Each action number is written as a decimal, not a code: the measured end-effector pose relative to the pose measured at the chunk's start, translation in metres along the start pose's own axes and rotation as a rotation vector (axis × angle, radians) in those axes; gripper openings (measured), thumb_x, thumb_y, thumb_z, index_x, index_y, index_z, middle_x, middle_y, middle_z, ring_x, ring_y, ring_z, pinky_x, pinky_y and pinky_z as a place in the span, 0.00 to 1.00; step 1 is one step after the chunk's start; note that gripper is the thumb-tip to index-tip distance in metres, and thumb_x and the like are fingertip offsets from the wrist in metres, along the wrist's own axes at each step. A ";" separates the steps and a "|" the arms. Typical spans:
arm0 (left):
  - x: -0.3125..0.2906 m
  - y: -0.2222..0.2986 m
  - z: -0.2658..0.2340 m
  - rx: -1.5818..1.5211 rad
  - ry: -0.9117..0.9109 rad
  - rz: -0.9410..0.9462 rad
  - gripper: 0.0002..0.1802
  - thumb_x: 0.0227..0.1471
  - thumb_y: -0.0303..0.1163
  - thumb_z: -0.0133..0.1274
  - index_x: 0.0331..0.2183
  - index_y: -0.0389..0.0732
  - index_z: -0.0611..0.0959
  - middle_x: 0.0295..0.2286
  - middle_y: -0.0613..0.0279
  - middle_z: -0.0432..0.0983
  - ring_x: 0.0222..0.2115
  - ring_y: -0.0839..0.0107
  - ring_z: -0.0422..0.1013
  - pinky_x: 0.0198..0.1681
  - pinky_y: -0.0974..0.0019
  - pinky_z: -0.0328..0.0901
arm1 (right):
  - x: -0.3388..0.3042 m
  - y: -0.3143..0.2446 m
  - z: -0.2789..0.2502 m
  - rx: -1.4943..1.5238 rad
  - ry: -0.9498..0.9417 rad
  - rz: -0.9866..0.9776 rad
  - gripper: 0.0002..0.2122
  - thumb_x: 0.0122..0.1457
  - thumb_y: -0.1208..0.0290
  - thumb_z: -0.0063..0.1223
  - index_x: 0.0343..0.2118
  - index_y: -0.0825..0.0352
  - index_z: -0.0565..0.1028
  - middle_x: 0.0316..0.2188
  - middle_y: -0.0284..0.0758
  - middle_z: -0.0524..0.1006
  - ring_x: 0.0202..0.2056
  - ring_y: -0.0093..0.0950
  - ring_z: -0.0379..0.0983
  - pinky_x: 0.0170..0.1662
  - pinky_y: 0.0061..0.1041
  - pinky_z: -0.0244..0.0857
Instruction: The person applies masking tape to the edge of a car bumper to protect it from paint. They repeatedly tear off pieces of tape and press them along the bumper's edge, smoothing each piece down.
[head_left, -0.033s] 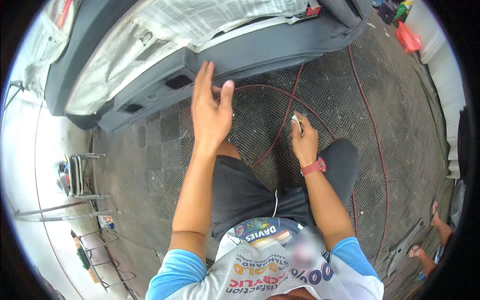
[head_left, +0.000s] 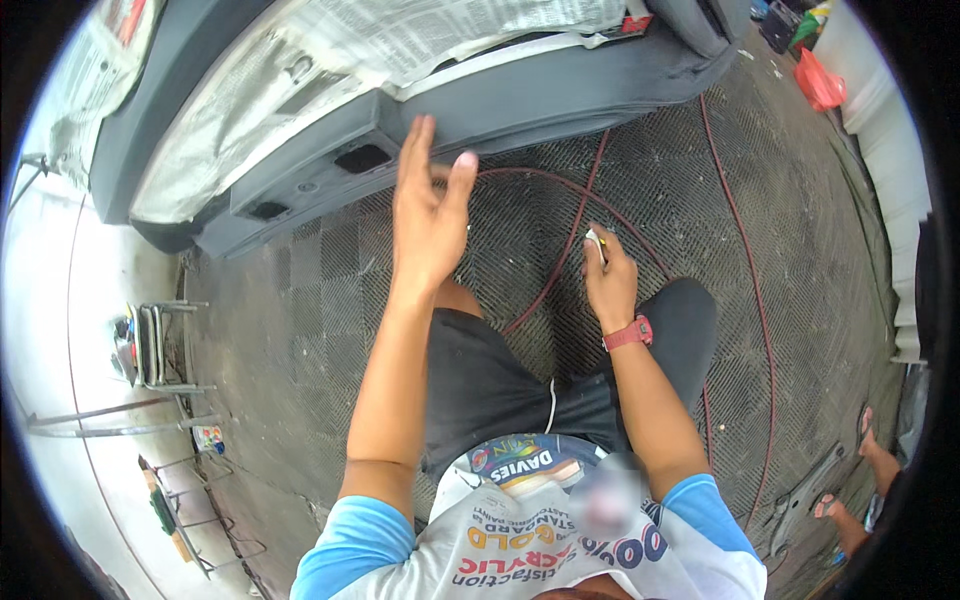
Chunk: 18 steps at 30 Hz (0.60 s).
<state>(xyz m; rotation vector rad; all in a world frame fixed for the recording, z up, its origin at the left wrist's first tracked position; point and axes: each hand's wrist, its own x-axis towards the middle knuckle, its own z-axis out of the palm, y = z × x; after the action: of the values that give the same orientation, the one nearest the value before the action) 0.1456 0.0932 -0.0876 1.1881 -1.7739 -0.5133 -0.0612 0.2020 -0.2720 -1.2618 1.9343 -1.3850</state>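
My left hand [head_left: 428, 212] is raised with its fingers apart and holds nothing. It hovers just in front of the grey car bumper [head_left: 520, 100], near a dark rectangular opening [head_left: 362, 158] in it. My right hand [head_left: 608, 278] is lower and to the right, above my knee, closed on a small white object [head_left: 594, 241] that I cannot identify. A red watch [head_left: 628, 333] is on that wrist. Sheets of newspaper [head_left: 400, 40] cover the car body above the bumper.
A thin red hose [head_left: 740, 250] loops over the dark patterned floor mat [head_left: 300, 300]. Metal racks [head_left: 160, 345] stand at the left. A red plastic bag [head_left: 818, 82] lies at the upper right. Another person's feet in sandals [head_left: 868, 452] are at the lower right.
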 end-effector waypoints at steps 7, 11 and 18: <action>0.023 0.022 0.043 -1.302 0.171 -0.300 0.41 0.65 0.37 0.63 0.71 0.38 0.62 0.49 0.68 0.69 0.45 0.75 0.69 0.47 0.67 0.63 | -0.004 0.003 0.010 -0.115 -0.049 -0.008 0.13 0.69 0.67 0.58 0.53 0.64 0.81 0.27 0.49 0.82 0.23 0.44 0.79 0.29 0.41 0.70; 0.032 0.033 0.051 -1.394 0.254 -0.262 0.43 0.66 0.38 0.62 0.72 0.40 0.59 0.52 0.69 0.67 0.49 0.75 0.67 0.50 0.67 0.62 | -0.008 -0.005 0.015 -0.151 -0.064 -0.060 0.13 0.69 0.68 0.57 0.53 0.64 0.81 0.27 0.49 0.82 0.24 0.43 0.81 0.30 0.39 0.71; 0.004 0.012 0.035 -1.046 0.115 -0.209 0.37 0.70 0.39 0.56 0.72 0.40 0.63 0.63 0.61 0.66 0.49 0.74 0.70 0.54 0.65 0.65 | -0.013 -0.013 0.012 -0.090 -0.148 0.000 0.18 0.70 0.69 0.57 0.61 0.64 0.77 0.28 0.45 0.84 0.26 0.39 0.83 0.32 0.36 0.73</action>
<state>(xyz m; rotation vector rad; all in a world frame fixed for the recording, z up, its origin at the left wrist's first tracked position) 0.1096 0.0906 -0.0944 0.6131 -1.0031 -1.2640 -0.0404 0.2065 -0.2668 -1.3659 1.9131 -1.1803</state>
